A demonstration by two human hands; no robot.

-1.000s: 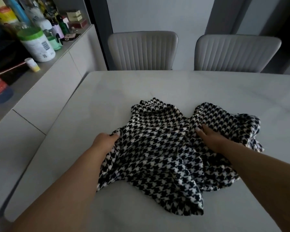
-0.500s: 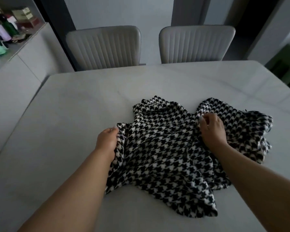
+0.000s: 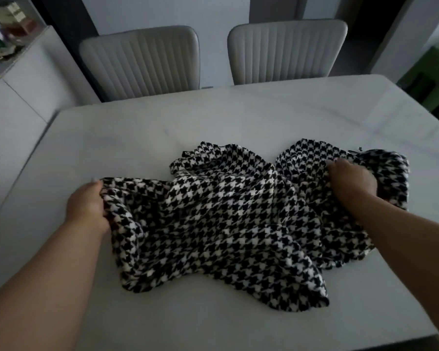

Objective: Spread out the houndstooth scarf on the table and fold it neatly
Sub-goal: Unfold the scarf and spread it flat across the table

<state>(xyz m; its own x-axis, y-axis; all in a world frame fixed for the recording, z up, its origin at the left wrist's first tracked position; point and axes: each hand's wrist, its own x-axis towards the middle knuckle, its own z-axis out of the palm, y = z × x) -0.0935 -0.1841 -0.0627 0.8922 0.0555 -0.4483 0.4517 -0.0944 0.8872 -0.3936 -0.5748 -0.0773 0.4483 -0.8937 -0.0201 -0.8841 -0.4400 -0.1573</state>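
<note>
No brand, label or readable writing shows on the scarf (image 3: 221, 224) or the desk (image 3: 127, 138); the boxes and bottles on the sideboard (image 3: 18, 79) at the far left are too blurred to read. The scarf is a soft woven cloth in a black-and-white houndstooth check, the pattern bold and even across it. It lies crumpled and only partly opened on the pale, faintly veined desk, roughly in the middle and toward the near edge, with deep folds running through it and a rumpled mound at the right. Its long axis runs left to right across the desk, one loose lobe sagging toward the near edge and two humps rising on the far side. The left hand (image 3: 86, 206) grips the scarf's left edge, its fingers curled under the cloth and the thumb on top, bunching the edge. The right hand (image 3: 350, 181) rests on the right-hand mound with its fingers curled into the cloth, holding a gathered fold. The two hands are well apart, with the cloth stretched loosely between them. Two grey ribbed chairs (image 3: 142, 59) stand at the far side of the desk.
</note>
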